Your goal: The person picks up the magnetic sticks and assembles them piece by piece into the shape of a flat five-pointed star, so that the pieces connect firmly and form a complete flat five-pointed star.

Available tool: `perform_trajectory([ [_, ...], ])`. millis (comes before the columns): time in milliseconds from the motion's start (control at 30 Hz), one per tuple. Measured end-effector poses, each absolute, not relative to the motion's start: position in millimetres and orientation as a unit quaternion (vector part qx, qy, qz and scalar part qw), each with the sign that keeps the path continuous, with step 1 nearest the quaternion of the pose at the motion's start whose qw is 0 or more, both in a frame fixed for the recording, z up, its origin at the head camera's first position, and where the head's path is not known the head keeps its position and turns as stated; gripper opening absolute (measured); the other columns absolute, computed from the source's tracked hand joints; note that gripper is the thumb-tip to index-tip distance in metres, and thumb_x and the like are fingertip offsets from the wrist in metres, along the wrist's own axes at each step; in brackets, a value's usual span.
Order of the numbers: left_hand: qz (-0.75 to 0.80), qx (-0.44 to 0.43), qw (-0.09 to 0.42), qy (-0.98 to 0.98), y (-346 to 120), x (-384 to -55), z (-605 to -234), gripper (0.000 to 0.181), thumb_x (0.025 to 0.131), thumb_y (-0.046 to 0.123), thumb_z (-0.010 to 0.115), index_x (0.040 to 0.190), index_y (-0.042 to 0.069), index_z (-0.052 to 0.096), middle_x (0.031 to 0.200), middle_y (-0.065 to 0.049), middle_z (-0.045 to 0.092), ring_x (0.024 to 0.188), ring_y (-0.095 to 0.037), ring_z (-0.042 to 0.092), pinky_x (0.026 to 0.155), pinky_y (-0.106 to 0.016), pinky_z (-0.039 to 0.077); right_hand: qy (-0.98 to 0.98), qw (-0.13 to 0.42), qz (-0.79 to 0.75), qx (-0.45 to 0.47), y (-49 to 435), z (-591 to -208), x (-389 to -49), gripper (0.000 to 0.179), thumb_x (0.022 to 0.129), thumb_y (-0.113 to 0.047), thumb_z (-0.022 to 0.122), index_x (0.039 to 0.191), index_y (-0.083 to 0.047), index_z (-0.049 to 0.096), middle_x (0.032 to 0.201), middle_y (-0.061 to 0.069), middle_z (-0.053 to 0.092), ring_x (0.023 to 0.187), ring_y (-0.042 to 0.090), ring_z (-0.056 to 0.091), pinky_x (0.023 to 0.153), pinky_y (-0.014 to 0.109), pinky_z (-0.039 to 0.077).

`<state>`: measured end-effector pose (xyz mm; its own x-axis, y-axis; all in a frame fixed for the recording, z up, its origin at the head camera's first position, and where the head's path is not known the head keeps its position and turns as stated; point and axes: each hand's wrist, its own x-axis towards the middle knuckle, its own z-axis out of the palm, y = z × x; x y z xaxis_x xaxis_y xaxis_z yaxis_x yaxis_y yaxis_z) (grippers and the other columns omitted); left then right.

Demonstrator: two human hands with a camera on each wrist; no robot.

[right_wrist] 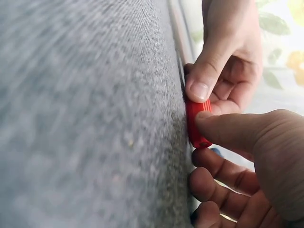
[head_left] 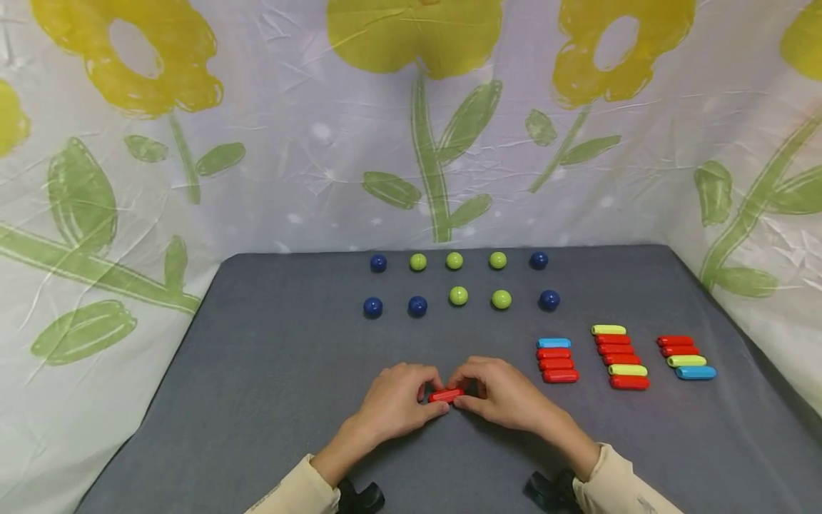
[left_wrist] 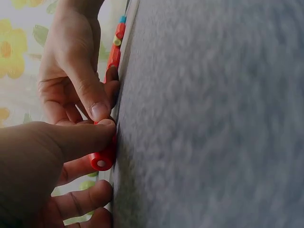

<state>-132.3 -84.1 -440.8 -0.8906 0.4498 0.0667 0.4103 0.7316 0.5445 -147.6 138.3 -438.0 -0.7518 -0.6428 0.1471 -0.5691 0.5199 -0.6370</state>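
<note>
A short red ribbed rod (head_left: 446,395) lies low over the grey cloth at the near middle, crosswise between the hands. My left hand (head_left: 399,401) pinches its left end between thumb and fingers. At the other end, my right hand (head_left: 504,392) grips it the same way. The left wrist view shows a pale round spot on the tip of the red rod (left_wrist: 101,160), with the left thumb along its side. Grooves run along the red rod (right_wrist: 194,124) in the right wrist view, where both thumbs press on it.
Right of the hands, rods lie stacked side by side in a left group (head_left: 556,363), a middle group (head_left: 619,350) and a right group (head_left: 682,351), in red, yellow and blue. Blue balls (head_left: 372,308) and green balls (head_left: 459,295) stand in two rows behind. A flowered curtain (head_left: 289,143) closes the back.
</note>
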Motion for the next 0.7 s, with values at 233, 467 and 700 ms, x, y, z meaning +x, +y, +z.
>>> perform_trajectory([
  [233, 0.286, 0.223, 0.044, 0.931, -94, -133, -442, 0.017, 0.083, 0.036, 0.084, 0.09, 0.026, 0.072, 0.066, 0.009, 0.051, 0.058, -0.006, 0.041, 0.051, -0.024, 0.031, 0.857, 0.067, -0.364, -0.357, 131, -442, -154, 0.017, 0.088, -0.016, 0.08, 0.103, -0.021, 0.074, 0.091, -0.007, 0.068, 0.066, 0.0, 0.052, 0.061, 0.019, 0.047],
  [467, 0.282, 0.207, 0.033, 0.936, -108, -136, -441, 0.014, 0.085, 0.035, 0.083, 0.09, 0.027, 0.072, 0.064, 0.01, 0.051, 0.056, -0.005, 0.043, 0.054, -0.026, 0.032, 0.827, 0.078, -0.456, -0.319, 130, -448, -169, 0.02, 0.092, -0.021, 0.076, 0.11, -0.012, 0.074, 0.098, 0.002, 0.071, 0.066, 0.006, 0.055, 0.06, 0.022, 0.049],
  [700, 0.272, 0.166, 0.014, 0.948, -130, -149, -441, 0.014, 0.084, 0.034, 0.083, 0.092, 0.028, 0.074, 0.062, 0.012, 0.048, 0.053, -0.006, 0.042, 0.051, -0.026, 0.032, 0.83, 0.043, -0.506, -0.231, 121, -449, -189, 0.038, 0.091, -0.016, 0.078, 0.126, -0.006, 0.068, 0.119, 0.018, 0.067, 0.062, 0.009, 0.056, 0.054, 0.025, 0.049],
])
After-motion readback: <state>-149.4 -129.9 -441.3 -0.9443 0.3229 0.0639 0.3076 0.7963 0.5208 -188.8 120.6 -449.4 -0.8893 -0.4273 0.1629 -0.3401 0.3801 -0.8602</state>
